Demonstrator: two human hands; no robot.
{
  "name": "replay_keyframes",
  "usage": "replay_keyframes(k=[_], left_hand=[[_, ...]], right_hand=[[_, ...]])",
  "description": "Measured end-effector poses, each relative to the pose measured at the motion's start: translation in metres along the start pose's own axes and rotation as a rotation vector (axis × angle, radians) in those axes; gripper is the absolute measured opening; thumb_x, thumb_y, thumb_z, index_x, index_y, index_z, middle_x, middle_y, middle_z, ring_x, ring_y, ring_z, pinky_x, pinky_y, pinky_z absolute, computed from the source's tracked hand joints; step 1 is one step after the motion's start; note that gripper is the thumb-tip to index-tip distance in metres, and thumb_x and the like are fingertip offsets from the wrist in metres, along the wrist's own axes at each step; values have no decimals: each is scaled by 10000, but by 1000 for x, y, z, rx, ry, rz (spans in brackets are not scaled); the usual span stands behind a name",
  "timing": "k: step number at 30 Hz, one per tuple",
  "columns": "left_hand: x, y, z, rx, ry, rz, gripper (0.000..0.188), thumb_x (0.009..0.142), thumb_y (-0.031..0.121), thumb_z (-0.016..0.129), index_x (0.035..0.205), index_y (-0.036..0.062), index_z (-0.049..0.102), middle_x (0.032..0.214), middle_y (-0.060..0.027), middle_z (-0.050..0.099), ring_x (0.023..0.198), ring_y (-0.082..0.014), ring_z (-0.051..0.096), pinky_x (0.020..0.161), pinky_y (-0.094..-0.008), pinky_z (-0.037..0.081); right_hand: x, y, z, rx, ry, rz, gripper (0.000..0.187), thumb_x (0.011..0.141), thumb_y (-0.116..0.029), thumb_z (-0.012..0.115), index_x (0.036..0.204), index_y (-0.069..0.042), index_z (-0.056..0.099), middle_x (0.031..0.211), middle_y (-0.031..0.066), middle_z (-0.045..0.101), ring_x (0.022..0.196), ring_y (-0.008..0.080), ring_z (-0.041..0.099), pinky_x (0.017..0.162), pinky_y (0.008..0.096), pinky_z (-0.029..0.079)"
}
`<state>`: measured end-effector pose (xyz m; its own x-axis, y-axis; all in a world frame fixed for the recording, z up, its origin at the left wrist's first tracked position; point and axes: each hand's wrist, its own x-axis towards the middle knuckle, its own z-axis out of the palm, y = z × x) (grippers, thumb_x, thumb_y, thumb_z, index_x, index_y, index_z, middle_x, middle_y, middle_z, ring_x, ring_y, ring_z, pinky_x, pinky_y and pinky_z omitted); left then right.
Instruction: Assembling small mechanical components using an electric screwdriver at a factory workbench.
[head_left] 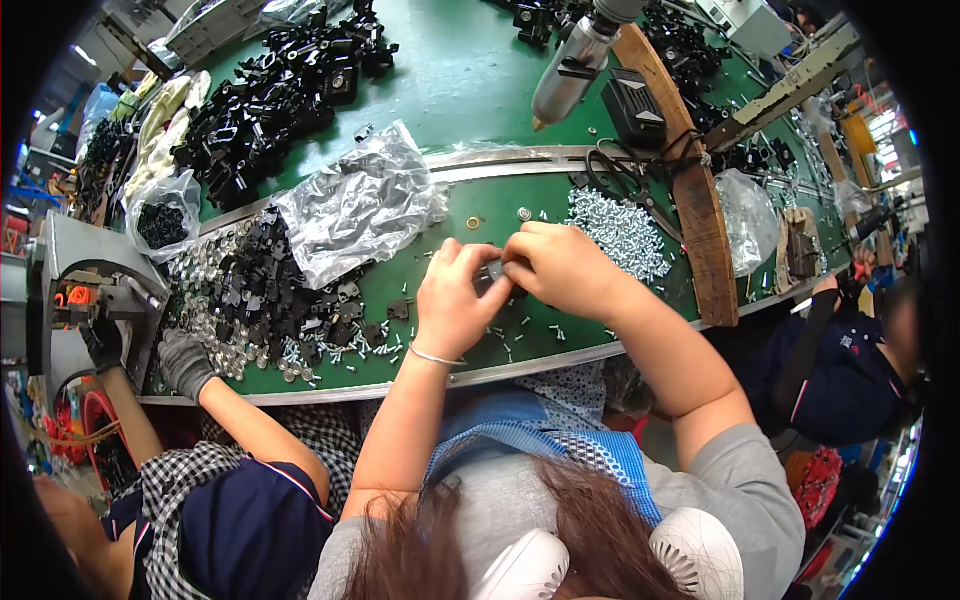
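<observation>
Holds one small dark part (494,269), mostly hidden, between one left hand (450,298) and one right hand (562,262), each grip pinched on it, just above one green table (470,195). Includes nearby: one brass-coloured ring (473,224), one silver round piece (524,214), one screw heap (615,232) beyond counting, one pair of scissors (645,198), one crumpled clear bag (355,205).

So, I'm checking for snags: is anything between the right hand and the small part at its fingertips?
Nothing visible: the right hand touches the small part directly, the left hand opposite. The screw heap lies rightward.
</observation>
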<state>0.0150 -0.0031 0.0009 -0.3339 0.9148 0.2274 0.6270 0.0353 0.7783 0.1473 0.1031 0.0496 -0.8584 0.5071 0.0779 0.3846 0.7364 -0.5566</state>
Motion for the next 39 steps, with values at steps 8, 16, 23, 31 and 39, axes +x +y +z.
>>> replay_keyframes(k=[8, 16, 23, 31, 39], left_hand=[[0, -4, -6, -2, -37, 66, 281, 721, 174, 722, 942, 41, 609, 832, -105, 512, 740, -267, 545, 672, -354, 459], [2, -6, -4, -20, -124, 153, 286, 715, 159, 732, 943, 37, 611, 837, -108, 521, 747, -270, 549, 678, -357, 463], [0, 0, -6, -59, -123, 85, 283, 730, 164, 735, 963, 47, 626, 847, -104, 528, 763, -262, 556, 689, -356, 467], [0, -4, -5, -41, -123, 93, 285, 730, 164, 735, 959, 35, 624, 859, -104, 537, 776, -258, 552, 706, -355, 466], [2, -4, -6, -59, -131, 93, 296, 726, 208, 749, 959, 68, 632, 884, -106, 553, 845, -293, 557, 759, -389, 467]], right_hand=[[23, -6, -12, -63, -359, -91, 180, 747, -171, 626, 844, -24, 663, 816, 180, 632, 779, 363, 633, 714, 432, 517], [13, 14, -16, 9, -292, -341, 149, 733, -139, 626, 829, -27, 646, 800, 167, 638, 775, 350, 637, 697, 430, 520], [21, -4, -25, -278, -545, -85, 143, 752, -133, 618, 842, -26, 648, 827, 168, 648, 778, 349, 649, 678, 420, 533], [19, -10, -18, -449, -589, -225, 144, 766, -127, 601, 823, -4, 647, 792, 145, 650, 765, 297, 665, 691, 406, 542], [7, -13, -23, -305, -342, -289, 169, 811, -139, 604, 892, 8, 591, 908, 179, 596, 875, 334, 624, 712, 423, 528]])
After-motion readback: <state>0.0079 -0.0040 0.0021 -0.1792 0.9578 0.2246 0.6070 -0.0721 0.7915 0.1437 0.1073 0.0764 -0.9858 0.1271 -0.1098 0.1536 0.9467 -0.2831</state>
